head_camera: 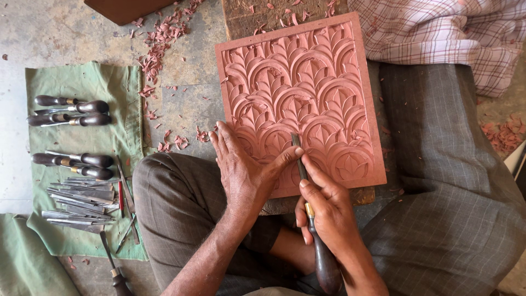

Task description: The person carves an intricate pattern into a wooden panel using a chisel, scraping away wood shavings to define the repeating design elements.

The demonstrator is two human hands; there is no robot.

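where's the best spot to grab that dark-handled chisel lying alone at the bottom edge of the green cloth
Probably by its dark rounded wooden handle, coming from above at the near, bottom end. The lone dark-handled chisel lies flat and slanted off the green cloth, handle toward the person and thin metal blade pointing up toward the pile of loose steel tools. The handle end lies apart from that pile, so fingers can close across it.

head camera looks straight down, close over the lap.

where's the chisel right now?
Head view, lower centre: chisel in the right hand, blade tip on the carved panel, beside the left hand's thumb.
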